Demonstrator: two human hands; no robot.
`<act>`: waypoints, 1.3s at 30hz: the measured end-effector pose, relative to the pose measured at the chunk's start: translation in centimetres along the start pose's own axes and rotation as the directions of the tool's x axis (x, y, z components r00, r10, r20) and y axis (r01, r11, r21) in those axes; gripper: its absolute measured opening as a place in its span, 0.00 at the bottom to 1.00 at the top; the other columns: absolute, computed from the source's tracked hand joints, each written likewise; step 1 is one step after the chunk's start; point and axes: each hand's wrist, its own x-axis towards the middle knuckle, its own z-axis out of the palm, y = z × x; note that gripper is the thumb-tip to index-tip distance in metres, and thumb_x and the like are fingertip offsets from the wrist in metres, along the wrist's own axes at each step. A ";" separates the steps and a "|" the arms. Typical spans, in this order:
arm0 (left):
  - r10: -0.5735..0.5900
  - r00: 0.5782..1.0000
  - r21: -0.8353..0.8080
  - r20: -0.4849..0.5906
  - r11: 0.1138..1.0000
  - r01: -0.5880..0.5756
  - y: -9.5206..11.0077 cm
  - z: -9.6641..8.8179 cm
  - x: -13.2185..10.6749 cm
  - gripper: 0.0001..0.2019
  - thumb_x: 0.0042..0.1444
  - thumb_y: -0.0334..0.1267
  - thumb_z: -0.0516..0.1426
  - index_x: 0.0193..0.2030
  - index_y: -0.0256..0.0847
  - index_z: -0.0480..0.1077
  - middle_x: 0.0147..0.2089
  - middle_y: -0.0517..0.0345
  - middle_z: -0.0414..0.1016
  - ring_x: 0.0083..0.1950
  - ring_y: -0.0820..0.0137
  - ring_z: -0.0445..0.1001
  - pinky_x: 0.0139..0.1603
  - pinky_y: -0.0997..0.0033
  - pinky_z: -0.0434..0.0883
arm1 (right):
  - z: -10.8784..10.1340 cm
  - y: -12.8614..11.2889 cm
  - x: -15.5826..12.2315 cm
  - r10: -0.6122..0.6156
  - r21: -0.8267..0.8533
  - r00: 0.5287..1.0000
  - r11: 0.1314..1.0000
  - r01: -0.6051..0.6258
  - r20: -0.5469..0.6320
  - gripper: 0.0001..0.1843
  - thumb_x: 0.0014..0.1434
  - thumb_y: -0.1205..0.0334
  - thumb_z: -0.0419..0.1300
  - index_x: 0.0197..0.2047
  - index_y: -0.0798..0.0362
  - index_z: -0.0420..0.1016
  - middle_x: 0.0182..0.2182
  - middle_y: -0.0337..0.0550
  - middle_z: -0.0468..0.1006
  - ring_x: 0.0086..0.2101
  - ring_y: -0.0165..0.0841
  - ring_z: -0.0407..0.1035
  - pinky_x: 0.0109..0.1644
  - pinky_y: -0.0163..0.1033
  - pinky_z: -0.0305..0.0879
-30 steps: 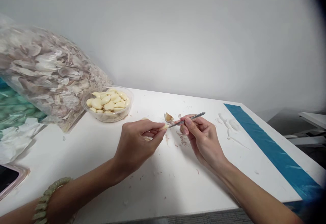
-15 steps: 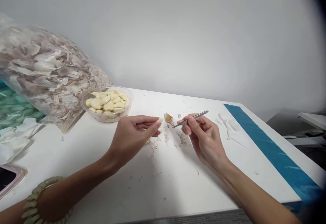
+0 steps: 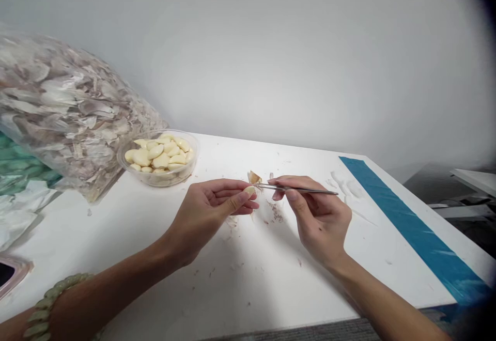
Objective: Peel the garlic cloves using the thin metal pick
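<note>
My left hand (image 3: 211, 209) pinches a small pale garlic clove (image 3: 249, 190) between thumb and fingers, just above the white table (image 3: 240, 274). My right hand (image 3: 315, 214) grips thin metal tweezers (image 3: 298, 189) that lie almost level, their tip touching the clove. Bits of papery skin (image 3: 275, 212) lie on the table under both hands. A piece of garlic husk (image 3: 254, 177) rests just behind the clove.
A clear plastic bowl (image 3: 157, 157) of peeled cloves stands at the left rear. Beside it leans a large clear bag of garlic skins (image 3: 65, 119). A blue strip (image 3: 411, 227) runs along the table's right side. A pink-edged phone (image 3: 11, 275) lies far left.
The tweezers have swung from tilted upward to nearly level and their tip has come back to the clove. My left hand has turned slightly and moved right toward the tweezers.
</note>
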 end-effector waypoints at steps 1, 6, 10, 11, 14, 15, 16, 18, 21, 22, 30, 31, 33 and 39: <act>-0.001 1.000 -0.004 0.001 1.000 0.001 0.0 0.0 -0.1 0.12 0.48 0.40 0.64 0.39 0.38 0.75 0.33 0.56 0.82 0.36 0.70 0.79 0.41 0.75 0.77 | 0.0 0.0 0.0 -0.011 0.005 1.000 1.000 0.011 0.009 0.14 0.59 0.74 0.56 0.44 0.50 0.76 0.38 0.42 0.79 0.30 0.30 0.73 0.34 0.41 0.72; -0.001 1.000 -0.002 0.002 1.000 0.001 0.1 0.1 -0.4 0.12 0.48 0.40 0.64 0.38 0.37 0.75 0.32 0.56 0.81 0.34 0.71 0.79 0.37 0.77 0.78 | 0.0 -0.1 -0.1 0.014 0.040 1.000 0.999 -0.015 0.012 0.13 0.59 0.74 0.56 0.43 0.51 0.77 0.37 0.42 0.79 0.29 0.29 0.72 0.35 0.41 0.72; 0.014 1.000 -0.008 0.000 1.000 -0.014 0.0 0.1 -0.4 0.10 0.48 0.39 0.64 0.37 0.39 0.76 0.30 0.58 0.81 0.33 0.72 0.79 0.35 0.79 0.78 | 0.0 0.0 0.0 0.073 0.115 0.997 0.991 -0.072 -0.001 0.12 0.60 0.71 0.56 0.43 0.50 0.77 0.37 0.42 0.79 0.30 0.29 0.72 0.35 0.41 0.72; 0.016 1.000 -0.011 -0.003 1.000 -0.016 0.0 0.1 -0.4 0.10 0.48 0.39 0.64 0.36 0.39 0.76 0.30 0.58 0.81 0.33 0.72 0.79 0.35 0.79 0.78 | 0.0 0.0 0.0 0.090 0.134 0.996 0.987 -0.088 -0.004 0.11 0.60 0.71 0.56 0.43 0.50 0.77 0.37 0.42 0.79 0.30 0.29 0.72 0.35 0.41 0.72; 0.019 1.000 -0.014 -0.006 1.000 -0.019 0.0 0.1 -0.4 0.09 0.47 0.39 0.64 0.36 0.40 0.76 0.29 0.59 0.81 0.32 0.72 0.79 0.35 0.79 0.78 | -0.1 0.0 0.0 0.116 0.168 0.993 0.979 -0.113 -0.009 0.11 0.61 0.70 0.56 0.42 0.50 0.77 0.37 0.41 0.79 0.30 0.29 0.72 0.36 0.40 0.72; 0.019 1.000 -0.012 -0.007 1.000 -0.019 0.0 0.0 -0.4 0.09 0.47 0.39 0.65 0.36 0.40 0.76 0.29 0.60 0.81 0.32 0.72 0.79 0.35 0.78 0.78 | -0.1 0.0 0.0 0.117 0.169 0.993 0.979 -0.114 -0.007 0.10 0.60 0.70 0.56 0.42 0.50 0.77 0.37 0.42 0.79 0.30 0.29 0.72 0.36 0.40 0.72; 0.018 1.000 -0.009 -0.007 1.000 -0.019 0.0 0.0 -0.4 0.09 0.46 0.39 0.65 0.36 0.40 0.76 0.29 0.60 0.81 0.32 0.72 0.79 0.35 0.78 0.78 | -0.1 0.0 0.0 0.115 0.168 0.993 0.979 -0.113 -0.005 0.10 0.60 0.70 0.56 0.42 0.51 0.77 0.37 0.42 0.79 0.30 0.29 0.72 0.35 0.39 0.72; 0.015 1.000 -0.003 -0.007 1.000 -0.015 0.0 0.0 -0.4 0.09 0.46 0.39 0.65 0.36 0.40 0.77 0.29 0.60 0.81 0.32 0.72 0.79 0.35 0.77 0.78 | -0.1 0.0 0.0 0.111 0.165 0.994 0.980 -0.110 0.001 0.10 0.60 0.70 0.56 0.42 0.51 0.77 0.37 0.42 0.79 0.30 0.28 0.72 0.35 0.39 0.71; 0.013 1.000 0.003 -0.001 1.000 -0.013 0.1 -0.1 -0.4 0.09 0.46 0.39 0.65 0.36 0.40 0.77 0.29 0.60 0.81 0.32 0.72 0.79 0.35 0.77 0.78 | -0.1 0.0 0.0 0.111 0.152 0.994 0.982 -0.108 -0.007 0.11 0.60 0.71 0.56 0.42 0.51 0.77 0.37 0.42 0.79 0.30 0.29 0.72 0.37 0.40 0.72; 0.009 1.000 0.006 0.000 1.000 -0.009 0.1 -0.1 -0.4 0.09 0.46 0.39 0.65 0.36 0.40 0.77 0.29 0.60 0.81 0.32 0.72 0.79 0.34 0.78 0.78 | -0.1 0.0 0.0 0.110 0.140 0.994 0.984 -0.107 -0.014 0.11 0.60 0.71 0.56 0.41 0.51 0.77 0.36 0.42 0.79 0.30 0.29 0.72 0.38 0.41 0.72; 0.000 1.000 0.036 -0.031 0.999 0.001 0.3 -0.1 -0.6 0.10 0.44 0.40 0.66 0.35 0.39 0.78 0.27 0.59 0.80 0.29 0.73 0.78 0.32 0.79 0.77 | -0.7 -0.3 0.5 -0.284 -0.138 0.955 0.946 0.294 0.086 0.21 0.55 0.81 0.56 0.47 0.52 0.74 0.36 0.45 0.79 0.32 0.34 0.73 0.32 0.43 0.73; 0.000 1.000 0.039 -0.031 0.999 0.001 0.4 -0.1 -0.6 0.10 0.44 0.40 0.66 0.35 0.39 0.78 0.27 0.59 0.80 0.29 0.73 0.78 0.31 0.79 0.77 | -0.8 -0.3 0.6 -0.332 -0.155 0.934 0.924 0.350 0.128 0.22 0.54 0.82 0.56 0.49 0.53 0.73 0.36 0.46 0.79 0.33 0.35 0.74 0.33 0.44 0.73; 0.001 0.999 0.045 -0.032 0.999 0.001 0.4 -0.1 -0.6 0.10 0.44 0.39 0.66 0.34 0.39 0.78 0.27 0.59 0.79 0.29 0.73 0.77 0.31 0.79 0.76 | -1.0 -0.3 0.7 -0.360 -0.169 0.911 0.903 0.394 0.200 0.23 0.53 0.83 0.55 0.50 0.54 0.72 0.37 0.48 0.79 0.35 0.36 0.74 0.35 0.45 0.74; 0.014 0.999 0.053 -0.041 0.999 -0.012 0.4 0.0 -0.3 0.07 0.44 0.35 0.65 0.33 0.40 0.78 0.26 0.59 0.80 0.28 0.74 0.77 0.29 0.81 0.75 | -1.2 -0.5 0.9 -0.313 -0.186 0.901 0.907 0.377 0.302 0.20 0.55 0.81 0.53 0.49 0.56 0.71 0.38 0.50 0.77 0.38 0.36 0.73 0.35 0.43 0.73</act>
